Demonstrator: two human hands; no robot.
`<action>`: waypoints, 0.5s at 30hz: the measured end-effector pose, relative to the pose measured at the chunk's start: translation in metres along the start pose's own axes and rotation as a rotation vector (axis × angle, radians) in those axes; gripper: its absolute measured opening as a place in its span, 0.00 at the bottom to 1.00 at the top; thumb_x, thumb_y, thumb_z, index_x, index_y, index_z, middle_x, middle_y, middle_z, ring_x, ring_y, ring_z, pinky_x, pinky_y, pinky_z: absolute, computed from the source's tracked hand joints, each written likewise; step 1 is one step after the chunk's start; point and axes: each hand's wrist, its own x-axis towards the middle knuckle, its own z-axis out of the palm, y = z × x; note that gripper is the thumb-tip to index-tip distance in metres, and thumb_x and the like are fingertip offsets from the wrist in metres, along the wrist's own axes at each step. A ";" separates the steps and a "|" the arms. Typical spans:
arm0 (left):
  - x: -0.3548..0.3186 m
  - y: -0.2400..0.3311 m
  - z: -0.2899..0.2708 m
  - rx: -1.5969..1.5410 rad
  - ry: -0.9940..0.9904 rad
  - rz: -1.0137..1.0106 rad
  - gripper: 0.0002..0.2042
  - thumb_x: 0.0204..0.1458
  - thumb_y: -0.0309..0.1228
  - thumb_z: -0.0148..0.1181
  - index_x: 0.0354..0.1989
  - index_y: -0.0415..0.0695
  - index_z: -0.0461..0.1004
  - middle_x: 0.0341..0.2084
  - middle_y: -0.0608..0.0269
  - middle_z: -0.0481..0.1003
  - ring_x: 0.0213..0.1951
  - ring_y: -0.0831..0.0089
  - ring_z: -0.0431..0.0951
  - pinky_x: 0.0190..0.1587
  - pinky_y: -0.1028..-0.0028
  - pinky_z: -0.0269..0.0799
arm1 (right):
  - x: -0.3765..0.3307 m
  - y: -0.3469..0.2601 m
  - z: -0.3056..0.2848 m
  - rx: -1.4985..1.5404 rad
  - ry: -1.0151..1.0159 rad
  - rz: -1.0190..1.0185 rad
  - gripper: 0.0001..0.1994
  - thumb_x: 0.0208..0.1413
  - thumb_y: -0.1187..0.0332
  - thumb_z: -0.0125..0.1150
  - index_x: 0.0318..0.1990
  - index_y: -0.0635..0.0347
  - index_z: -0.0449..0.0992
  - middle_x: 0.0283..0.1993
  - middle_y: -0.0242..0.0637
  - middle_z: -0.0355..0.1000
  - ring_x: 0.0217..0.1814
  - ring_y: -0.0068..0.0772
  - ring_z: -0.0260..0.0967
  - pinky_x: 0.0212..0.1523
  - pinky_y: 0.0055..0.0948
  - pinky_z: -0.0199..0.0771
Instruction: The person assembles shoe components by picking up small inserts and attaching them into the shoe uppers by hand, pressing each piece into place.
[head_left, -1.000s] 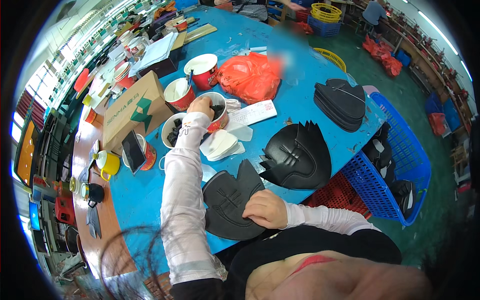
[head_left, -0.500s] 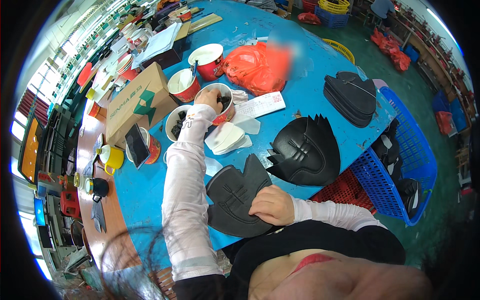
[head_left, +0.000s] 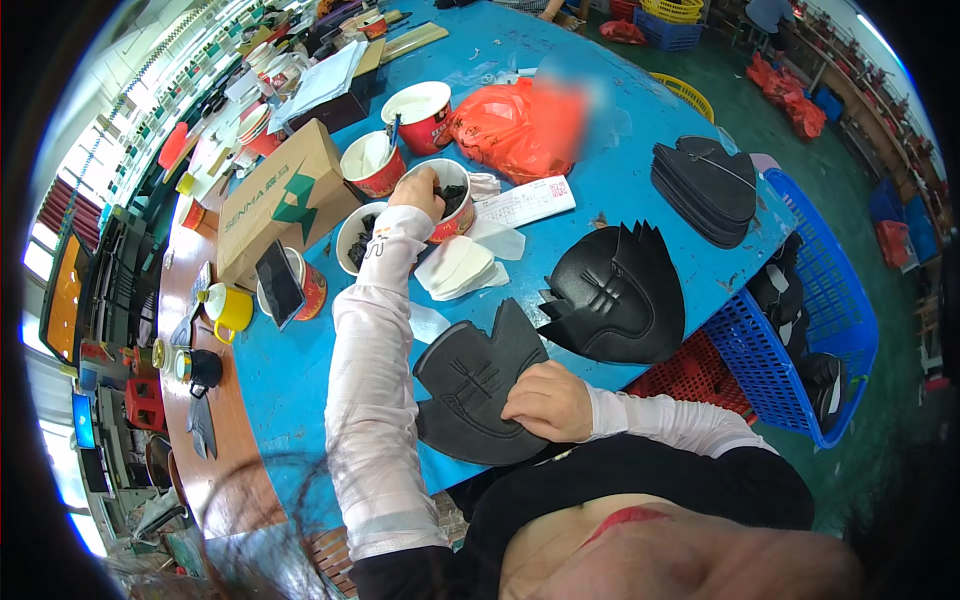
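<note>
Cup [head_left: 457, 226] of black pieces [head_left: 455, 195], left hand [head_left: 417, 192] inside, its grip hidden, right hand [head_left: 550, 402] gripping black panel [head_left: 468, 388]

Floor [head_left: 842, 240]: green, we note.
Windows [head_left: 84, 160]: bright, far left.
Light strip [head_left: 882, 42]: we see it lit, upper right.

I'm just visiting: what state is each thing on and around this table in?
Left hand: fingers inside a bowl
Red paper bowl: open, holding black bits
Right hand: resting on the matte piece
Matte black piece: flat, face creased
Glossy black piece: lying loose
Black stack: neatly piled
White pieces: loosely piled
Smartphone: propped, screen dark
Red plastic bag: bulging
Blue basket: open, partly filled
</note>
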 end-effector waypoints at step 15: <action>-0.013 -0.011 0.007 -0.132 0.337 0.123 0.10 0.46 0.26 0.58 0.39 0.45 0.76 0.40 0.46 0.71 0.40 0.48 0.77 0.45 0.57 0.75 | -0.001 -0.001 0.001 -0.011 0.007 0.003 0.12 0.43 0.76 0.64 0.37 0.53 0.76 0.38 0.27 0.72 0.44 0.33 0.69 0.43 0.32 0.64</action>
